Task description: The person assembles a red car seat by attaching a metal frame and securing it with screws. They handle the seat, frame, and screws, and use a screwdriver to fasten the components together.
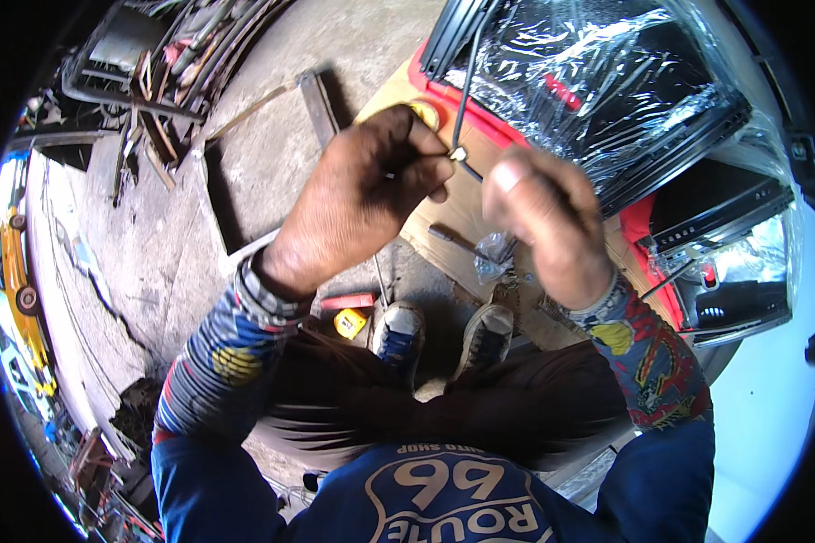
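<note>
A thin black cable [465,100] runs down from the top of the head view and passes between my hands. On it sits a small whitish fitting [458,155]. My left hand [358,185] is closed, with thumb and fingertips pinching at this fitting. Just to its right, my right hand [548,217] is curled closed around the lower stretch of the cable, its thumb slightly blurred. The cable's end is hidden inside that hand. Both hands are raised above the floor, over a sheet of cardboard [448,213].
Black panels in clear plastic film [598,81] lie at the upper right, edged in red. Between my shoes [398,333] and the cardboard are a socket-like tool [451,237] and a clear plastic bag [493,256]. A yellow tape measure [349,322] lies by my left shoe. Scrap metal [145,100] is piled far left.
</note>
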Demonstrator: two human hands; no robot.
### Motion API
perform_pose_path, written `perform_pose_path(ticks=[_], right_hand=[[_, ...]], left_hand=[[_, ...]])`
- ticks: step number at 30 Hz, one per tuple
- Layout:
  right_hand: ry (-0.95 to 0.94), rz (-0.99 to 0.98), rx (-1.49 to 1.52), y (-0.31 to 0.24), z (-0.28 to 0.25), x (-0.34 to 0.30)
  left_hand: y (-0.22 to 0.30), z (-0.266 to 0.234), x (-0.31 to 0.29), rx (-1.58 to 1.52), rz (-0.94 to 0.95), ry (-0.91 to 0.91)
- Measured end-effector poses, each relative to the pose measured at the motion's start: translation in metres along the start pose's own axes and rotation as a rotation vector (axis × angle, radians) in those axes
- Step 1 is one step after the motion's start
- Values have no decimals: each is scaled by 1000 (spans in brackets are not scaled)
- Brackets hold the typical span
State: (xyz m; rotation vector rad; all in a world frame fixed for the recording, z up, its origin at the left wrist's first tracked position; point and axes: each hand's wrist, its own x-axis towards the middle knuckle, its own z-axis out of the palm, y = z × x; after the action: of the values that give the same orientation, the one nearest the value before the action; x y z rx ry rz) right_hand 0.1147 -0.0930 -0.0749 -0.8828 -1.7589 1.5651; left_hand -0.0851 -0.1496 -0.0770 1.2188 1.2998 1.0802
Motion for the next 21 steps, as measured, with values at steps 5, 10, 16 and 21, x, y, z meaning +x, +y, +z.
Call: perform_pose_path(ticks=[5,10,16,21], right_hand=[[-37,237,241,-14,10,4],[-361,225,312,-22,12,0],[-308,412,596,6,2,4],[-207,657,810,31,-8,6]], left_hand=[[-5,4,-1,-32,82,44],[-7,-7,6,27,55,241],[-6,-22,10,-184,-147,226],[0,-27,10,-597,-330,0]])
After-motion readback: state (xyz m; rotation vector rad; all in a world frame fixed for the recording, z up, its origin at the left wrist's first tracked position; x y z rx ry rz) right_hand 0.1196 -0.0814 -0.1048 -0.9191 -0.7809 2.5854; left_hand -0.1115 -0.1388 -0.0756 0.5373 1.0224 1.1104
